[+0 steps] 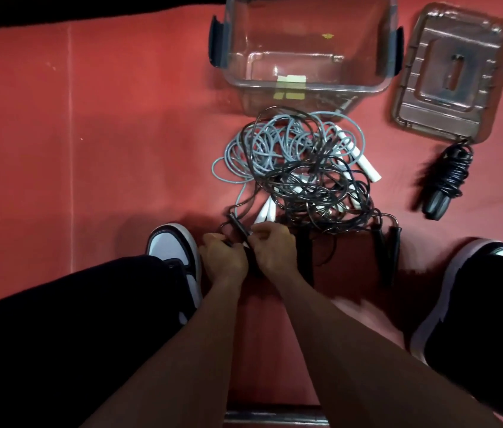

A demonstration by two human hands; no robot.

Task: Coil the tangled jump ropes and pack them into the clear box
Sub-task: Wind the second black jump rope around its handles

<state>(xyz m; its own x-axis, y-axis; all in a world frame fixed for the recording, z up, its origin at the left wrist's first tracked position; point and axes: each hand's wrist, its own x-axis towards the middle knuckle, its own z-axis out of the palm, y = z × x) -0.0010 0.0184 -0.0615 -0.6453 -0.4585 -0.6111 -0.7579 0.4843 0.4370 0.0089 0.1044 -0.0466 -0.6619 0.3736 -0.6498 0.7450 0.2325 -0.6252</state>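
A tangle of grey and black jump ropes with white handles lies on the red floor in front of the clear box. The box stands open, with only a taped label inside. My left hand and my right hand meet at the near edge of the tangle. Both grip a black handle whose cord runs up into the pile. Two more black handles lie to the right of my hands. One black rope, coiled and wrapped, lies apart on the right.
The clear lid lies flat to the right of the box, just above the coiled rope. My two shoes flank the pile, with my dark trouser legs below. A metal bar crosses the bottom edge. Red floor stretches to the left.
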